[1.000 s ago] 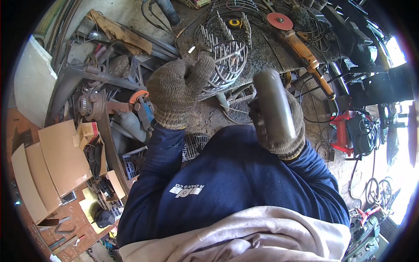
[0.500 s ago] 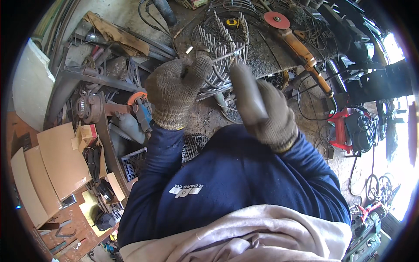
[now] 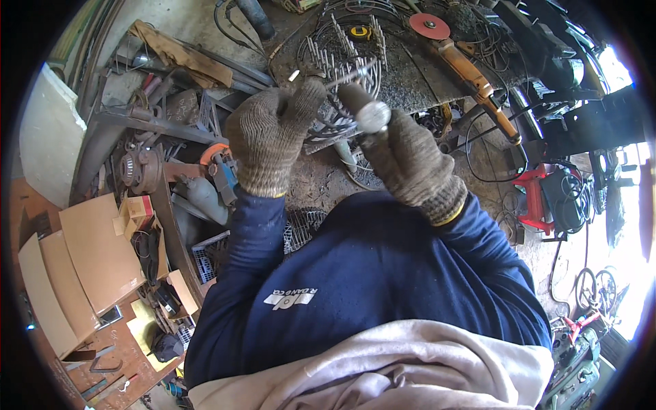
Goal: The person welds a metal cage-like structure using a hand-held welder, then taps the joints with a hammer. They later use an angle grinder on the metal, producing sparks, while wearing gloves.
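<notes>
Both my hands wear brown knitted work gloves. My left hand (image 3: 270,137) is closed, thumb and fingers pinching a thin metal rod (image 3: 354,75) that points to the right. In my right hand (image 3: 413,160) is a hammer, its fingers wrapped round a handle that is mostly hidden. The round, worn steel hammer head (image 3: 373,116) hangs just below the rod, slightly blurred; I cannot tell whether they touch. Behind the hands, several bent metal rods (image 3: 335,58) stand up in a cluster on the dark work surface.
A yellow tape measure (image 3: 360,33) lies beyond the rods. To the right rests an orange angle grinder (image 3: 471,75) with a red disc (image 3: 429,26) and a cable. At left are a blue power tool (image 3: 223,174), metal scrap and cardboard (image 3: 99,249). A red machine (image 3: 533,198) stands far right.
The hammer has moved up and left toward the rod, and its head has turned so that the round face shows. My left hand has stayed nearly in place, still gripping the rod.
</notes>
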`<state>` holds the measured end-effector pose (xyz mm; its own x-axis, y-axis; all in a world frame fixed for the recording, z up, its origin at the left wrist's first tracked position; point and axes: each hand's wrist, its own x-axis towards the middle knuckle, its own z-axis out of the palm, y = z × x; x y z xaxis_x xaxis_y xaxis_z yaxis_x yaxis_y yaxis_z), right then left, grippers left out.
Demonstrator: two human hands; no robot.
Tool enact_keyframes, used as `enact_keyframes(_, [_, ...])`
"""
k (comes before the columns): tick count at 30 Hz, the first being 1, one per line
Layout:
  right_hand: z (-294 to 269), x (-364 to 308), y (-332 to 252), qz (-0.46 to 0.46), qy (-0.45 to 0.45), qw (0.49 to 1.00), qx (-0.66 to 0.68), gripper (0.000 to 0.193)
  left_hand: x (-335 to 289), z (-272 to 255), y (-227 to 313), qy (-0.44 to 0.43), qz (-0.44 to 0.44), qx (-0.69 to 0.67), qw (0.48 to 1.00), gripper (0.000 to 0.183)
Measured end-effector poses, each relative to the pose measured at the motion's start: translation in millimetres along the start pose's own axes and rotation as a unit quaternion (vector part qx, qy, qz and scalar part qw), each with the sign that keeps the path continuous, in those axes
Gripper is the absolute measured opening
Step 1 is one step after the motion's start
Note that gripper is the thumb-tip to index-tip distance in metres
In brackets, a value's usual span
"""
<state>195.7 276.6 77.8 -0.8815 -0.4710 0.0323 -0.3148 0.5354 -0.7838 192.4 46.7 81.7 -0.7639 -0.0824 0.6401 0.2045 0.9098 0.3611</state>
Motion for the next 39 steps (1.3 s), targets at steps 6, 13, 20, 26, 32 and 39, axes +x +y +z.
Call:
enact_keyframes(6, [-6,-17,13,-0.122,0.121,0.953,0.250,0.048,2,-6,-12,-0.020,-0.087,-0.062,0.994,0.049])
enact_keyframes(13, [13,-23,11,-0.233,0.219,0.937,0.138,0.037,-7,-7,2,-0.013,-0.098,-0.138,0.985,0.051])
enact_keyframes(20, [-13,-28,-1,-0.121,0.084,0.977,0.155,0.037,-2,-1,-17,0.047,0.004,-0.073,0.996,0.051])
enact_keyframes(26, [12,-13,11,-0.089,0.031,0.993,0.077,0.035,-6,-4,8,0.049,-0.054,-0.088,0.993,0.055])
enact_keyframes(32, [-3,-36,-2,-0.097,0.073,0.981,0.152,0.042,-6,-11,9,0.048,-0.039,-0.100,0.993,0.058])
enact_keyframes(39, [7,-25,7,-0.036,0.008,0.997,0.064,0.047,-13,-12,11,0.042,-0.004,-0.034,0.999,0.051])
